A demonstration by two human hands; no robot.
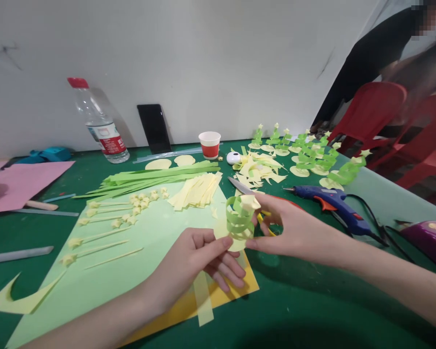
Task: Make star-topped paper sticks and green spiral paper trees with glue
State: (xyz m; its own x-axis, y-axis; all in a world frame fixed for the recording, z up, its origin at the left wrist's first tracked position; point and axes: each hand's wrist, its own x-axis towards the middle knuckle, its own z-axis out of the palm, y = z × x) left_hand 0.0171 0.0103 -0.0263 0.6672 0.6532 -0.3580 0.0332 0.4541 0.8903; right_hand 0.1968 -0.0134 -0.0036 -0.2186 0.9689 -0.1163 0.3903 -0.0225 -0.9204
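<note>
A small paper spiral tree (pixel 240 220), made of a curled green strip on a pale yellow round base with a yellow star on top, is held up above the table. My left hand (pixel 207 257) pinches the edge of its base between thumb and fingers, the other fingers spread below. From the other side my right hand (pixel 285 225) closes round the tree, its thumb at the base and its index finger by the star. Behind that hand, a pair of scissors (pixel 241 185) is partly hidden, with bits of yellow handle showing.
Finished spiral trees (pixel 308 150) stand back right, near a blue glue gun (pixel 336 206). Green strips (pixel 156 177), yellow strips (pixel 198 190) and small stars (pixel 140 203) lie on a pale green sheet (pixel 160 271). Behind are a bottle (pixel 101 128), a phone (pixel 154 128) and a cup (pixel 210 145).
</note>
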